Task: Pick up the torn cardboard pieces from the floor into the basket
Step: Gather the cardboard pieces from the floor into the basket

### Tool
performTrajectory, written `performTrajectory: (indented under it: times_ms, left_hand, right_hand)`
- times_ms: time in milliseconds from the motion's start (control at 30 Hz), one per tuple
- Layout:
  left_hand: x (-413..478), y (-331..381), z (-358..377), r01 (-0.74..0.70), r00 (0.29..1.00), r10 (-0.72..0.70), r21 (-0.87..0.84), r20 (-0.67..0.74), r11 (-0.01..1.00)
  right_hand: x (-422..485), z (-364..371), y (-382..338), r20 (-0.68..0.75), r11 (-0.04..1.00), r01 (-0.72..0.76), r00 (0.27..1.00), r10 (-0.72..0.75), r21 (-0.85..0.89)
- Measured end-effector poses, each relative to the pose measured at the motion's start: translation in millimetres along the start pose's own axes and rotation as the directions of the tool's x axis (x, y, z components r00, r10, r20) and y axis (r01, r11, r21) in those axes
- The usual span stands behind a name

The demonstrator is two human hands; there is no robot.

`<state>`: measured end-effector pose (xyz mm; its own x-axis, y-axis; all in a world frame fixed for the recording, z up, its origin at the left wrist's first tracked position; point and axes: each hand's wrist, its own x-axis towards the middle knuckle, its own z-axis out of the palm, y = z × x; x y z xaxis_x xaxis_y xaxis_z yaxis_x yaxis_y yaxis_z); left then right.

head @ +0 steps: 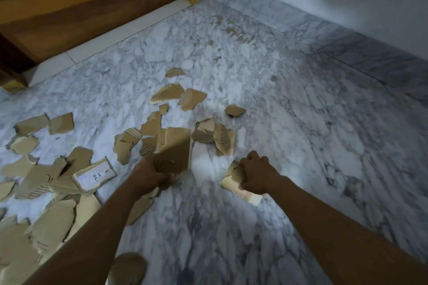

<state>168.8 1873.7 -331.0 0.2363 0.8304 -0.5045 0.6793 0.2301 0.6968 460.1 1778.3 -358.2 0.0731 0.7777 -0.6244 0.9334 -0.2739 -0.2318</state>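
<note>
1. Your left hand point(155, 177) curls its fingers tight round an upright cardboard piece point(173, 150).
2. Your right hand point(256, 174) grips a pale piece point(231, 180) against the marble floor point(301, 146).
3. Torn scraps point(169, 93) lie scattered beyond both sets of fingertips.

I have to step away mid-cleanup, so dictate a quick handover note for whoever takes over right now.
Left hand: grips a bunch of pieces, held upright above the floor.
Right hand: fingers curled round one piece at floor level. I cannot tell whether it is lifted yet.
Basket: not in view.
Done: only what the two hands hold is gathered, and nothing shows in a basket.
Left: bin both handfuls, then collect the scatter ahead and the heap at the left, including the labelled piece.
</note>
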Motion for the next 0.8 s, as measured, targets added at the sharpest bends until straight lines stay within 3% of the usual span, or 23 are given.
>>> performTrajectory:
  times_ms: [100, 233, 333, 433, 567, 700, 800]
  left_hand:
    - [2, -1, 1, 0.015, 0.999, -0.016, 0.018, 0.041, 1.000]
    - [6, -1, 6, 0.043, 0.995, -0.043, 0.002, 0.086, 0.999]
    - [20, 3, 0, 0.082, 0.994, -0.082, -0.003, 0.071, 0.997]
    - [42, 21, -9, 0.080, 0.995, -0.074, -0.092, 0.070, 0.993]
    - [79, 53, -5, -0.023, 0.995, 0.040, -0.196, 0.086, 0.980]
    - [122, 77, 19, -0.106, 0.982, 0.102, 0.017, 0.158, 0.994]
    - [142, 82, 42, -0.170, 0.981, 0.135, 0.277, 0.142, 0.946]
  right_hand:
    - [6, 5, -9, -0.026, 0.998, -0.052, 0.998, 0.053, 0.044]
    - [10, -1, -10, 0.059, 0.995, -0.065, 0.996, 0.061, 0.074]
    - [14, -26, -15, 0.086, 0.958, -0.027, 0.996, 0.002, 0.285]
    - [31, -63, -22, 0.003, 0.887, 0.010, 1.000, -0.013, 0.462]
    - [71, -76, -32, -0.050, 0.919, 0.001, 0.999, 0.020, 0.395]
    - [101, -43, -37, -0.128, 0.950, -0.242, 0.954, 0.270, 0.200]
    - [104, -33, -29, -0.191, 0.904, -0.177, 0.944, 0.268, 0.390]
